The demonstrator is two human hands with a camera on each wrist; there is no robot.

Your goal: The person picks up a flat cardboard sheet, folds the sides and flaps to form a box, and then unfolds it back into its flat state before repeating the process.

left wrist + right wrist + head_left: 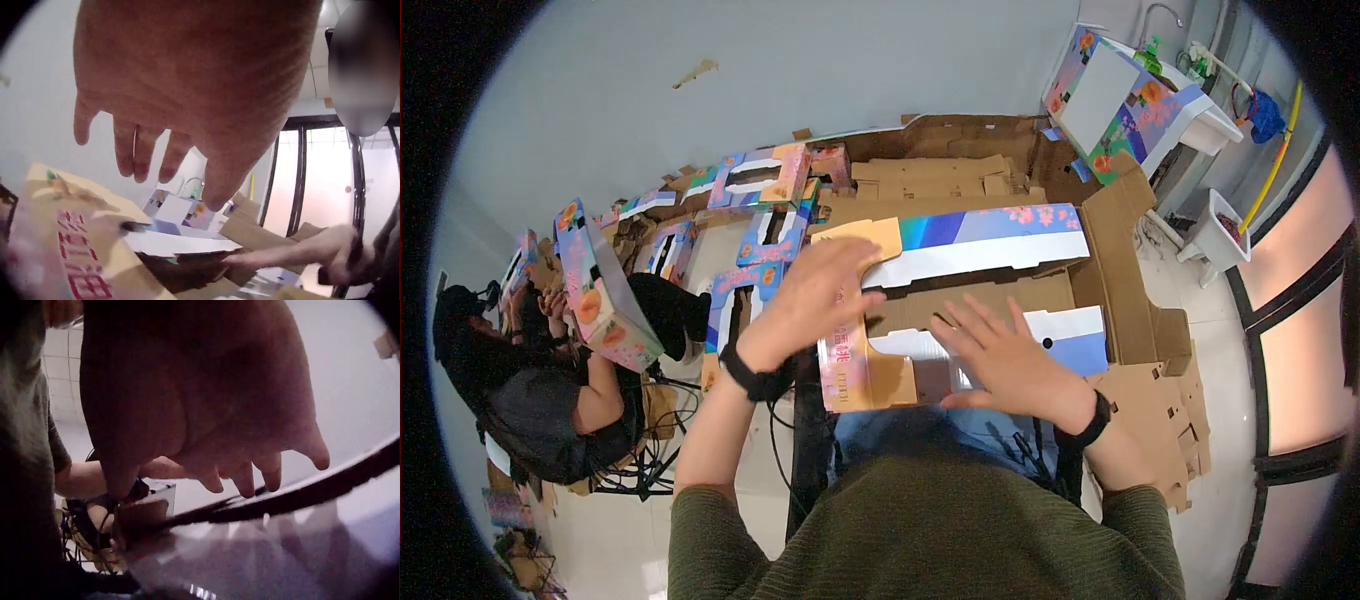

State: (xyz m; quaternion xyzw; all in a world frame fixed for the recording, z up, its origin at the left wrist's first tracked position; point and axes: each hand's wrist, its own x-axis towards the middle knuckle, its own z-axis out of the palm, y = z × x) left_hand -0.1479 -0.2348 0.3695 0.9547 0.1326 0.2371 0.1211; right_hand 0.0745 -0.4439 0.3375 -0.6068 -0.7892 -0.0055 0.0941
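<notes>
In the head view a printed cardboard carton (1000,232) lies before me, with a long opening along its top and white inner edges. Its left end is an orange-and-pink panel (845,372) with red lettering. Over that end, near the notch in the panel, is my left hand (815,300), its fingers extended. My right hand (1010,370) has its fingers spread over the near side, the fingertips reaching toward the opening. Both wrist views show straight fingers with nothing gripped: the left hand (194,81) above the lettered panel and the right hand (206,400) close to the carton's white surface.
A large brown cardboard box (1135,270) stands behind and right of the carton. Several printed cartons (765,175) are at the back left. At left sits another person (540,400) with a printed carton (605,300). Flattened cardboard (1150,420) lies at right.
</notes>
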